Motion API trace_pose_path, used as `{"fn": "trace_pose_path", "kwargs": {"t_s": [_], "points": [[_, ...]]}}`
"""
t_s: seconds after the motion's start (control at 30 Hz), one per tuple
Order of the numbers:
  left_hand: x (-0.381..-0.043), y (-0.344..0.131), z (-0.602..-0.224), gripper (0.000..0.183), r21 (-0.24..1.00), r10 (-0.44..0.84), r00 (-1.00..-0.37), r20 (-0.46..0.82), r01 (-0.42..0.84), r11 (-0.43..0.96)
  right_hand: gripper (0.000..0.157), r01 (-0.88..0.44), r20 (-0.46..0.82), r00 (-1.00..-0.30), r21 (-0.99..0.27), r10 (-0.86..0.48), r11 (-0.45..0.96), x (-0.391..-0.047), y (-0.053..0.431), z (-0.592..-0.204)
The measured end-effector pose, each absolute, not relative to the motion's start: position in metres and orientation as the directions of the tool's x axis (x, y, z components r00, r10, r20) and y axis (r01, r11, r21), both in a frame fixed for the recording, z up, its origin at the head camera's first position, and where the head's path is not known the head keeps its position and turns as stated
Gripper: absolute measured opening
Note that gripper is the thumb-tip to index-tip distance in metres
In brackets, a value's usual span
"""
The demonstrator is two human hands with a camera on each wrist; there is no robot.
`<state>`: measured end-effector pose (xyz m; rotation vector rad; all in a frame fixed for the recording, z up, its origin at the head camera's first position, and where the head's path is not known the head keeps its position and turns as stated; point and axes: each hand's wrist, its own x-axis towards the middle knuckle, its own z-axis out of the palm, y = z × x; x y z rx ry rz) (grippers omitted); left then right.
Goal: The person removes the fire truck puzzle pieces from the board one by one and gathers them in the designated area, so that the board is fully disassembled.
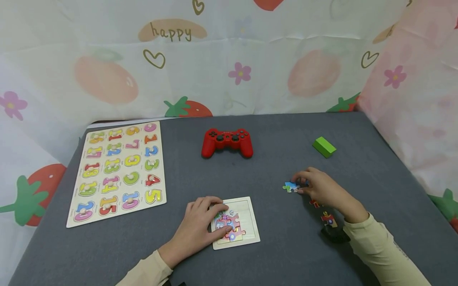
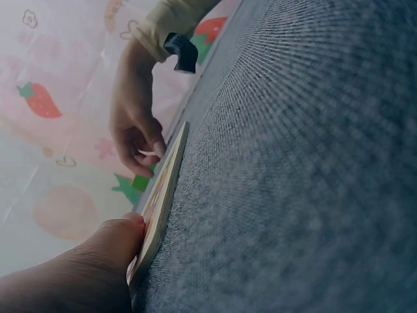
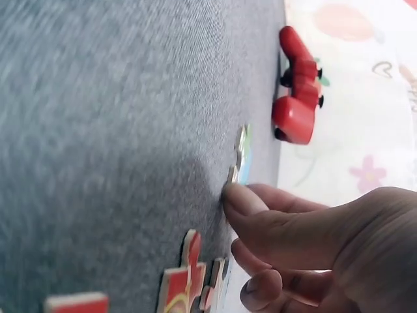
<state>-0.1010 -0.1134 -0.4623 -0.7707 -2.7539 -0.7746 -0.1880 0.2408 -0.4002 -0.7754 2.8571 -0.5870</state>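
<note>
A blue and green jigsaw piece [image 1: 291, 186] lies on the table, its right end between the thumb and fingers of my right hand [image 1: 323, 190]. Close up, the right thumb [image 3: 280, 228] presses against the near edge of that piece [image 3: 243, 156]. My left hand [image 1: 198, 222] rests over the left side of a small wooden puzzle board [image 1: 250, 222], thumb on several joined pink and purple pieces [image 1: 232, 230]. From the left wrist, the left thumb [image 2: 120, 238] lies on top of the board's edge [image 2: 171, 189]. Red jigsaw pieces [image 3: 182, 280] lie below the right hand.
A wooden number board [image 1: 119, 174] with knobbed numerals lies at the left. At the back middle is a red game controller [image 1: 227, 143], and a green block [image 1: 324, 147] is at the back right. Another red piece [image 1: 328, 219] lies near the right wrist's black strap [image 1: 335, 234].
</note>
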Motion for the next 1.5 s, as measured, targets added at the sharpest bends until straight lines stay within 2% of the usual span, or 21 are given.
{"fn": "trace_pose_path", "kwargs": {"t_s": [0.5,1.17,1.4,1.5], "points": [[-0.100,-0.114,-0.462,0.051,0.451,0.421,-0.861,0.285,0.508,0.734,0.028,-0.574,0.038,-0.804,-0.305,-0.593,0.760,-0.191,0.248,-0.403],[-0.100,-0.115,-0.462,0.052,0.454,0.412,-0.866,0.284,0.500,0.738,0.026,-0.540,0.039,-0.823,-0.364,-0.567,0.759,-0.182,0.242,-0.398],[-0.101,-0.114,-0.462,0.051,0.456,0.417,-0.865,0.279,0.501,0.736,0.021,-0.610,0.142,-0.777,-0.410,-0.613,0.678,-0.156,0.200,-0.391],[-0.102,-0.114,-0.462,0.051,0.456,0.418,-0.868,0.267,0.496,0.739,0.022,-0.589,0.089,-0.767,-0.490,-0.636,0.642,-0.139,0.173,-0.393]]}}
